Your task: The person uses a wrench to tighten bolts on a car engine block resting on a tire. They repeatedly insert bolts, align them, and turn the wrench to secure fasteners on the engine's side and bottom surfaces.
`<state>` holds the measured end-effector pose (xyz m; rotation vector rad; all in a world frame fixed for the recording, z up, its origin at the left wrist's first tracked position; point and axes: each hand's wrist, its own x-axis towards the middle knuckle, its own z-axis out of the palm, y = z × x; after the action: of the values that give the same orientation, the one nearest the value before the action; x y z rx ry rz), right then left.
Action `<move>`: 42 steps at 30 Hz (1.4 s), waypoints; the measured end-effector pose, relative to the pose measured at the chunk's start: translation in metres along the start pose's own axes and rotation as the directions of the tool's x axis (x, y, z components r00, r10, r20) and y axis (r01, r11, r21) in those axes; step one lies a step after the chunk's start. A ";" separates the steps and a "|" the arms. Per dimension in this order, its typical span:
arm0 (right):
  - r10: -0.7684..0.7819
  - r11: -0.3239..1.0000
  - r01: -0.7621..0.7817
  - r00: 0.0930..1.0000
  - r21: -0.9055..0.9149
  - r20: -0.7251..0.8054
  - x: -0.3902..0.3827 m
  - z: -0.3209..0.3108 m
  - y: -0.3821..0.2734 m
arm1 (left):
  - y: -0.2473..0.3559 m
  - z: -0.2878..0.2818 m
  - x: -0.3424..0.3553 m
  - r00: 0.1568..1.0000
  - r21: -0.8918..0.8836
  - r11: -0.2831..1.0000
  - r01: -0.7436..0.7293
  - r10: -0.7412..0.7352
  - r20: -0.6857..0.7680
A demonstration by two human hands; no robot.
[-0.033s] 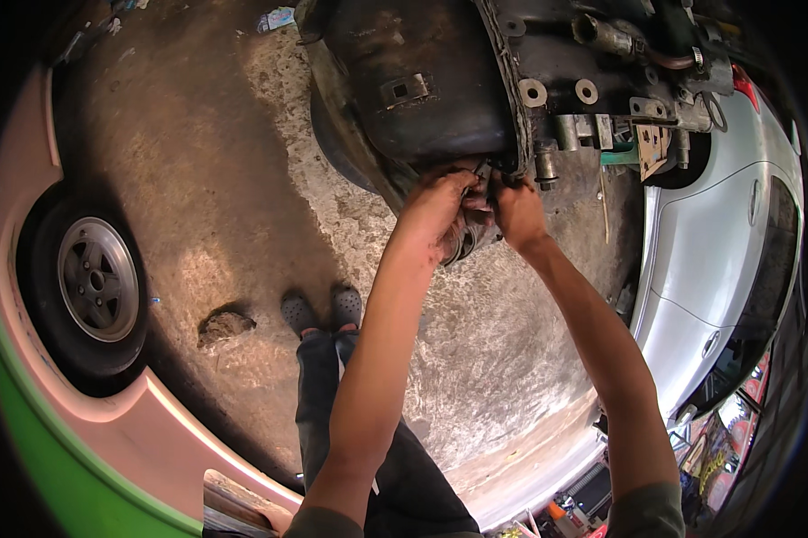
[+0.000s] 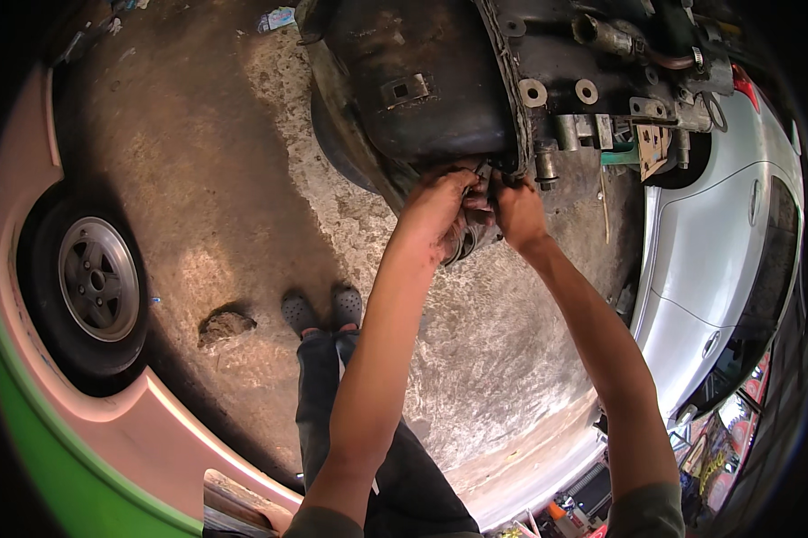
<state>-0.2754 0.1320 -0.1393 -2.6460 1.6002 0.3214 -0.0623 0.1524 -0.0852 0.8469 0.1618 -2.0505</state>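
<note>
A greasy engine with a black oil pan fills the top middle, its gasket edge running along the right side of the pan. At the pan's near end, my left hand is closed, its fingers curled in toward the metal. Close beside it, my right hand has its fingers bent and pressed against the engine's lower edge, near a cylindrical metal fitting. Whatever the fingers grip is hidden by the hands and shadow. Below the left hand, a rounded metal part partly shows.
Right of the pan, the engine block carries washer-like tabs and a pipe stub. A silver car stands at the right, a pink and green car body with a wheel at the left. A dark lump lies on the concrete floor.
</note>
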 end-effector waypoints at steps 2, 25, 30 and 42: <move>-0.026 1.000 0.025 0.998 -0.005 -0.062 0.006 0.001 0.004 | 0.003 0.004 0.005 1.000 -0.009 1.000 -0.026 0.026 0.005; 0.022 0.995 -0.018 0.999 0.103 -0.037 0.001 -0.004 0.001 | -0.128 -0.035 0.073 0.481 0.705 0.083 -0.704 0.786 0.388; 0.022 0.992 -0.016 0.999 0.122 -0.049 -0.001 -0.003 0.003 | -0.134 -0.022 0.073 0.581 0.623 0.330 -0.709 0.774 0.252; -0.031 0.987 0.052 0.990 0.152 -0.140 0.001 0.004 0.007 | -0.087 -0.032 0.031 0.970 0.271 0.932 -0.242 0.222 0.104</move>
<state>-0.2820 0.1287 -0.1429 -2.6285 1.5334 0.0122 -0.1253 0.1960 -0.1458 0.9157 -0.2673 -1.9005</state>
